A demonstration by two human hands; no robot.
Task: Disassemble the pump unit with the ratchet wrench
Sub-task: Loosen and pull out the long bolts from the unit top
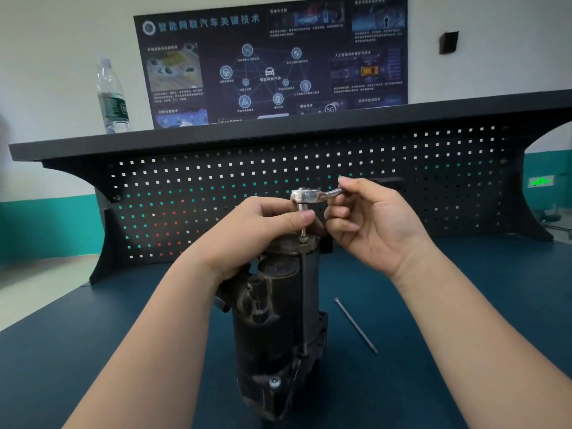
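The pump unit [278, 320], dark and grimy, stands upright on the blue desk [448, 305]. The ratchet wrench [312, 195] sits above its top end, the socket extension running down onto a fastener there. The left hand [257, 233] wraps the upper housing, its grip pinching the extension between thumb and fingers. The right hand [371, 224] holds the wrench handle, its grip curled round it. A long loose bolt [356, 326] lies on the desk just right of the unit. A water bottle [112, 97] stands on the pegboard shelf [278, 131].
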